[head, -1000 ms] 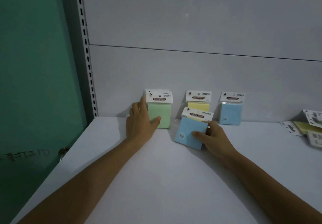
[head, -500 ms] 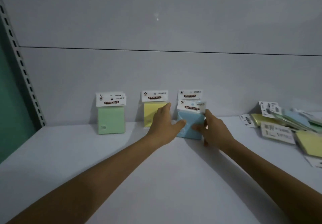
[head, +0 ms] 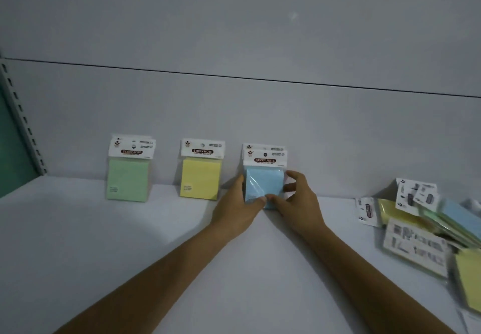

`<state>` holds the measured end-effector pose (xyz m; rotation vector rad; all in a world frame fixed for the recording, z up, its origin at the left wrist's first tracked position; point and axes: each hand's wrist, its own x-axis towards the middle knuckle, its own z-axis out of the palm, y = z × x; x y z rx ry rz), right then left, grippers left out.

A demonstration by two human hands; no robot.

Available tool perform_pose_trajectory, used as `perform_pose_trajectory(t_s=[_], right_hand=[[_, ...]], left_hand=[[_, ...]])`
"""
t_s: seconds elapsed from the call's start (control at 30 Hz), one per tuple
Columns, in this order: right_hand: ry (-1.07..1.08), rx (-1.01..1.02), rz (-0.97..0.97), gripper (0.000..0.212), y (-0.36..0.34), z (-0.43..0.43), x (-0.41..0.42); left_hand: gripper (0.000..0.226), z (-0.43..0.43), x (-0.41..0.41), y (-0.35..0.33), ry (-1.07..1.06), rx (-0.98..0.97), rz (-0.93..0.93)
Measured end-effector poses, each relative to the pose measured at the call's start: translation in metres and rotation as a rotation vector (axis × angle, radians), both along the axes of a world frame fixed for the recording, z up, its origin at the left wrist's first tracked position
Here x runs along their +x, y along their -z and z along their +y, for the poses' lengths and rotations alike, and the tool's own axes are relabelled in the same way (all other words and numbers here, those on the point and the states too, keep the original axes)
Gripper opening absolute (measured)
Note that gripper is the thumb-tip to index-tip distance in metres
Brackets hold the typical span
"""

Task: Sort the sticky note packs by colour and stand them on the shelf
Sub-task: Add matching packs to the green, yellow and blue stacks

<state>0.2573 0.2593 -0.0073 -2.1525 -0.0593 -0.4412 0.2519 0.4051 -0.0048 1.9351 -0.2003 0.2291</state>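
Sticky note packs (head: 416, 245) are left lying in a mixed heap at the right of the shelf (head: 130, 242), while three colour groups are stood against the back panel (head: 260, 115): green packs (head: 128, 181) at the left, a yellow pack (head: 201, 181) in the middle, blue at the right. The front blue pack (head: 264, 185) is held upright just before a second blue pack (head: 263, 147), of which only the header card shows. It is gripped from both sides: the left hand (head: 234, 208) is curled round its left edge and the right hand (head: 296, 203) round its right edge, with the thumbs meeting low on its front. A second ago this pack was tilted in the right hand alone, in front of the yellow pack, and the left hand was at the green packs. It has since been carried right and squared up. This placement is judged almost done, with the heap yet to be sorted.
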Motion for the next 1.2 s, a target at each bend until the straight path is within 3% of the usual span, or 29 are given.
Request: perform_pose_trajectory(t_s=[0.1, 0.27, 0.5, 0.83, 1.0, 1.07, 1.13, 1.2], right_hand=[[-0.073, 0.001, 0.006, 0.069, 0.002, -0.002, 0.004], [-0.058, 0.041, -0.014, 0.049, 0.003, -0.002, 0.011], [-0.070, 0.067, -0.040, 0.046, 0.010, -0.003, 0.015], [-0.021, 0.038, -0.011, 0.047, 0.012, -0.004, 0.018], [0.002, 0.030, 0.010, 0.048, 0.008, -0.003, 0.015], [0.012, 0.011, 0.017, 0.051, 0.007, -0.001, 0.013], [0.034, -0.007, 0.008, 0.055, 0.006, 0.001, 0.009], [0.090, -0.009, -0.002, 0.061, 0.004, 0.004, 0.006]], left_hand=[[0.056, 0.000, 0.000, 0.001, -0.004, 0.019, -0.045], [0.055, -0.002, 0.005, 0.000, -0.105, 0.135, -0.126], [0.058, -0.003, 0.002, 0.004, -0.090, 0.197, -0.159], [0.039, -0.001, 0.002, 0.010, -0.144, 0.020, -0.146], [0.042, -0.002, 0.005, 0.012, -0.114, 0.011, -0.135], [0.053, -0.003, 0.003, 0.009, -0.120, -0.054, -0.151], [0.063, -0.001, 0.000, 0.005, -0.166, -0.139, -0.225], [0.060, 0.001, -0.003, 0.004, -0.203, -0.146, -0.323]])
